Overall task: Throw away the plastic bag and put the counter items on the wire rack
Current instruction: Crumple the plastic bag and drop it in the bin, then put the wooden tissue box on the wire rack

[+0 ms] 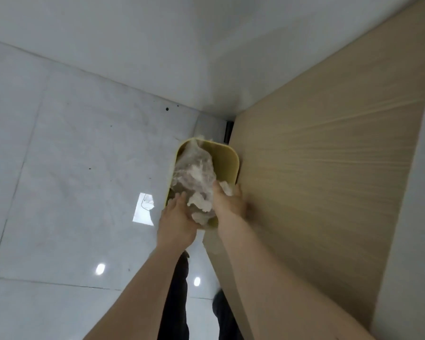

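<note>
A crumpled clear plastic bag [194, 173] with white stuff inside lies in the mouth of a yellow waste bin [227, 160] on the floor. My left hand [177, 217] presses against the bag's near left side. My right hand [228, 202] grips its near right side, fingers down inside the bin's rim. Both hands are on the bag, and its far end reaches the bin's back rim. The wire rack and the counter items are out of view.
The bin stands against a tall wood-grain cabinet side [329, 168] on the right. Glossy grey floor tiles [71, 168] spread to the left, meeting a white wall [133, 45]. My dark trouser legs [177, 290] show below.
</note>
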`<state>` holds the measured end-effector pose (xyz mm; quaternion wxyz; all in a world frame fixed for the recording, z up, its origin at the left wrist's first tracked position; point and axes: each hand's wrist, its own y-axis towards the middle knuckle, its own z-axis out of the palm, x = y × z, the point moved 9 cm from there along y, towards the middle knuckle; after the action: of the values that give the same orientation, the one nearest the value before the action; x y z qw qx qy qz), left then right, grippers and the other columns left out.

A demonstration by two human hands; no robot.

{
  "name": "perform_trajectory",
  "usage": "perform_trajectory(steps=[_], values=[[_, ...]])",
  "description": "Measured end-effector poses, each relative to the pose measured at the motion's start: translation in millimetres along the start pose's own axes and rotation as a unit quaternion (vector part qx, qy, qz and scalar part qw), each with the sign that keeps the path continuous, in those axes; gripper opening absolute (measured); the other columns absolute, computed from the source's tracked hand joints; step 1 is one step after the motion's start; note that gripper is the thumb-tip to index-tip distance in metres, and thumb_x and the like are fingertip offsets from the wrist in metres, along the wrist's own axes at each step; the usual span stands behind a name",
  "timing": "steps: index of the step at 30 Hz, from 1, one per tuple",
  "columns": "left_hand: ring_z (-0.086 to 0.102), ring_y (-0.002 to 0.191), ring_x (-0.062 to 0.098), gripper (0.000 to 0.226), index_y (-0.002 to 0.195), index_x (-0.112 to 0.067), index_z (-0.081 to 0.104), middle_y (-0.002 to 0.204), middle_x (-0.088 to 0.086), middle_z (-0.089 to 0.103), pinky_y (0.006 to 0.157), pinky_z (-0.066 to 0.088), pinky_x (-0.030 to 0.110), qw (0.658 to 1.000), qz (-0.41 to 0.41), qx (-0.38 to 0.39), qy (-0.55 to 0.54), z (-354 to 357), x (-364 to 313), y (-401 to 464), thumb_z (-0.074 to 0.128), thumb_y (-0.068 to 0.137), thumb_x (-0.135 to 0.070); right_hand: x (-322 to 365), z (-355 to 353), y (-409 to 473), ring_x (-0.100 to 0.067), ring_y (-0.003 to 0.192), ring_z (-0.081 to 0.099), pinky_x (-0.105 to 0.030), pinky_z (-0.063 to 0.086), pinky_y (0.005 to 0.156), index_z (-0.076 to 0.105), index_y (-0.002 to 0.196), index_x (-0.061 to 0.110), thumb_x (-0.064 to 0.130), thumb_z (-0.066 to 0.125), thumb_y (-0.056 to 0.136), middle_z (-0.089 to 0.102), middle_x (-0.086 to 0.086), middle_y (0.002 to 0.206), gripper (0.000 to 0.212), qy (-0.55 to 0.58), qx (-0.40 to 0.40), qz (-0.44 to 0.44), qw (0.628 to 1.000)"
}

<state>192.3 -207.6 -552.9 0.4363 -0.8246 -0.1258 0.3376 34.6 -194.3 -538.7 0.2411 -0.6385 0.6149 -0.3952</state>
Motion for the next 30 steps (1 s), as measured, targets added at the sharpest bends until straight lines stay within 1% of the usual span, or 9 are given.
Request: perform_trajectory(steps=[4,7,13,15,17,19,24,28,30], values=[[0.053,0.122,0.031,0.058,0.146,-0.023,0.04,0.135,0.006,0.054,0.099,0.048,0.046,0.999,0.006,-0.034,-0.012,-28.3,-11.8,-24.8,0.04,0.091,-0.006,16.9,-20.4,-31.9,-0.032,0.144,0.043,-0.046,0.04,0.115,0.031,0.16,0.029,0.048,0.052,0.099,0.037,-0.01,0.159,0.067,-0.084,-0.011,-0.079,0.993],[0.05,0.126,0.029,0.05,0.15,-0.023,0.035,0.142,0.007,0.051,0.099,0.044,0.043,0.998,0.012,-0.054,-0.005,-55.4,-29.9,-54.1,0.035,0.1,-0.015,33.2,-42.5,-70.2,-0.03,0.148,0.035,-0.048,0.034,0.121,0.031,0.159,0.029,0.036,0.052,0.098,0.034,-0.01,0.16,0.065,-0.167,-0.026,-0.144,0.975],[0.046,0.132,0.027,0.046,0.147,-0.019,0.039,0.147,0.006,0.048,0.103,0.041,0.041,0.994,0.047,-0.094,0.006,-103.2,-87.9,-127.0,0.036,0.101,-0.017,56.2,-91.2,-165.3,-0.03,0.142,0.041,-0.043,0.039,0.117,0.033,0.155,0.032,0.024,0.057,0.094,0.038,-0.007,0.155,0.065,-0.177,-0.008,-0.224,0.958],[0.043,0.135,0.026,0.049,0.15,-0.022,0.035,0.15,0.004,0.046,0.107,0.039,0.042,0.993,0.061,-0.105,-0.002,-114.0,-107.6,-154.1,0.035,0.101,-0.021,59.6,-111.1,-198.1,-0.03,0.138,0.044,-0.043,0.044,0.114,0.035,0.153,0.032,0.022,0.054,0.092,0.04,-0.007,0.151,0.064,-0.171,-0.012,-0.267,0.948],[0.042,0.137,0.025,0.05,0.152,-0.026,0.032,0.152,0.003,0.043,0.108,0.038,0.042,0.99,0.079,-0.12,-0.007,-123.8,-126.7,-179.9,0.034,0.102,-0.023,64.5,-134.2,-229.3,-0.028,0.131,0.05,-0.042,0.051,0.104,0.039,0.15,0.03,0.019,0.051,0.09,0.043,-0.004,0.148,0.063,-0.152,-0.011,-0.307,0.939],[0.041,0.138,0.024,0.052,0.153,-0.029,0.03,0.155,0.001,0.041,0.108,0.039,0.043,0.985,0.098,-0.138,-0.014,-132.8,-146.8,-206.0,0.034,0.102,-0.026,70.4,-157.7,-260.5,-0.026,0.13,0.051,-0.039,0.053,0.1,0.037,0.152,0.03,0.018,0.052,0.092,0.038,0.0,0.155,0.063,-0.156,-0.009,-0.349,0.924],[0.04,0.141,0.018,0.049,0.151,-0.035,0.034,0.155,-0.004,0.041,0.11,0.037,0.039,0.961,0.193,-0.189,-0.063,-146.4,-217.1,-282.5,0.037,0.102,-0.033,81.0,-236.8,-332.3,-0.019,0.149,0.035,-0.032,0.037,0.115,0.035,0.155,0.03,0.029,0.047,0.103,0.027,0.004,0.167,0.054,-0.112,-0.01,-0.469,0.876],[0.039,0.142,0.015,0.049,0.15,-0.036,0.035,0.156,-0.009,0.039,0.111,0.036,0.038,0.936,0.267,-0.223,-0.06,-128.4,-285.8,-349.8,0.039,0.101,-0.041,64.4,-334.9,-356.8,-0.014,0.14,0.048,-0.029,0.042,0.112,0.044,0.151,0.031,0.033,0.049,0.101,0.042,0.007,0.159,0.05,-0.041,-0.064,-0.519,0.852],[0.041,0.14,0.014,0.05,0.15,-0.035,0.036,0.155,-0.009,0.04,0.11,0.037,0.037,0.926,0.303,-0.219,-0.058,-103.7,-318.1,-383.0,0.04,0.1,-0.043,44.4,-387.3,-352.4,-0.012,0.131,0.055,-0.031,0.049,0.108,0.046,0.149,0.033,0.035,0.052,0.1,0.05,0.01,0.15,0.049,-0.007,-0.092,-0.523,0.847]])
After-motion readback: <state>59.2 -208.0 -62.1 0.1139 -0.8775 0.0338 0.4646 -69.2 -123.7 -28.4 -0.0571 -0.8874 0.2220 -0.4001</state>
